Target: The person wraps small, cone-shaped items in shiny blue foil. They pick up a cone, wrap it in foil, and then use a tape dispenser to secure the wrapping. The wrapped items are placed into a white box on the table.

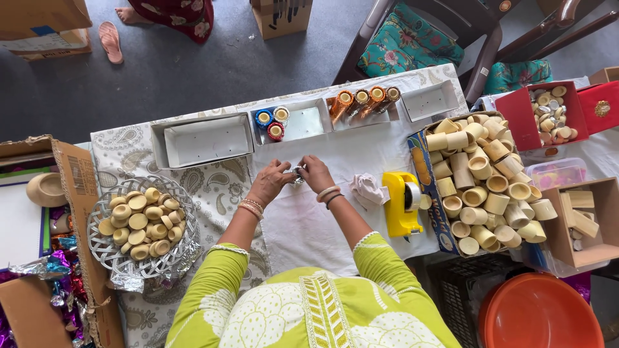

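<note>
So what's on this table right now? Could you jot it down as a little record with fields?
left hand: touching a small silvery item
right hand: on the same item
left of hands: silver basket of tan discs
right of hands: yellow tape dispenser, crumpled cloth, box of tan cups
far edge: white trays holding foil-wrapped cups
</note>
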